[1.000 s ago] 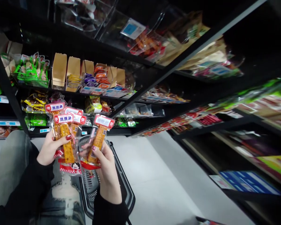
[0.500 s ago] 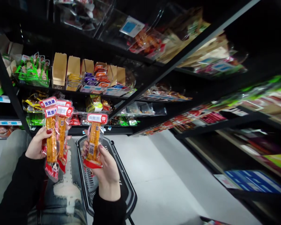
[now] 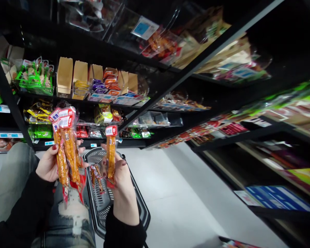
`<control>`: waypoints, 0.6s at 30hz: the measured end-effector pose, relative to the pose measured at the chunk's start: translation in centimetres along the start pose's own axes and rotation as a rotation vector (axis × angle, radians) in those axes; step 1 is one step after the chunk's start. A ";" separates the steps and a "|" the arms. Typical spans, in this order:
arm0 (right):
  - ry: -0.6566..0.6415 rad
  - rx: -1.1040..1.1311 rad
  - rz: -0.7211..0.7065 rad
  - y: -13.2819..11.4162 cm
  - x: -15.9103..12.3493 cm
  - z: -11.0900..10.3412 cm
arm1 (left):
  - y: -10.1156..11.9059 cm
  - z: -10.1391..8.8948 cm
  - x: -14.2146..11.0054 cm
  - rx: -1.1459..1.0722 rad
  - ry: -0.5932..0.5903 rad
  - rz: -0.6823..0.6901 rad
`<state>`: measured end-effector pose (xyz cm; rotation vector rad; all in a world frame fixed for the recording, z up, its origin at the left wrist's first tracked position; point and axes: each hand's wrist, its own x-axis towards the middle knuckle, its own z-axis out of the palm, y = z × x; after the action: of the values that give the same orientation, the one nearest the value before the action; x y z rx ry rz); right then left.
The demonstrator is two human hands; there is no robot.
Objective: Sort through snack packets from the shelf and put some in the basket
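My left hand (image 3: 47,164) grips several long clear snack packs (image 3: 71,151) with orange-brown sticks inside and red-and-white header labels. They fan out side by side, labels up. My right hand (image 3: 121,175) holds one snack pack (image 3: 111,151) of the same kind upright, pinched between thumb and fingers, its label turned partly sideways. Below both hands stands a dark shopping basket (image 3: 144,206) with a slotted bottom. Inside it lie similar snack packs (image 3: 96,179), partly hidden by my right hand.
Black shelves ahead hold green snack packs (image 3: 36,75), open cardboard boxes (image 3: 64,75) and yellow packets (image 3: 40,110). On the right, another shelf run carries blue-and-white boxes (image 3: 279,198). My knees in ripped jeans (image 3: 23,162) are beside the basket on the pale floor (image 3: 165,179).
The packs in my left hand have shifted slightly right and turned. My right hand has moved right and twisted its pack edge-on, uncovering the packs in the basket.
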<state>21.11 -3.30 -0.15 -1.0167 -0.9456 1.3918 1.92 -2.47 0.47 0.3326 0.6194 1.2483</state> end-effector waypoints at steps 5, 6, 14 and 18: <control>0.066 -0.081 -0.016 -0.3 -0.4 0.0 | -1.0 0.7 0.3 -0.179 -0.063 -0.147; 0.075 -0.089 -0.014 -0.3 -0.6 0.1 | -1.1 0.8 0.3 -0.179 -0.084 -0.171; 0.172 -0.211 -0.059 -0.8 -1.5 0.4 | -1.5 -0.1 0.3 -0.061 -0.160 -0.239; 0.147 -0.129 -0.044 -1.0 -1.3 0.4 | -1.8 -0.3 0.3 -0.098 -0.224 -0.196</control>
<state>21.03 -4.54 1.06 -1.1714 -0.9516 1.2139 3.23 -2.81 -0.84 0.3168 0.3869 1.0328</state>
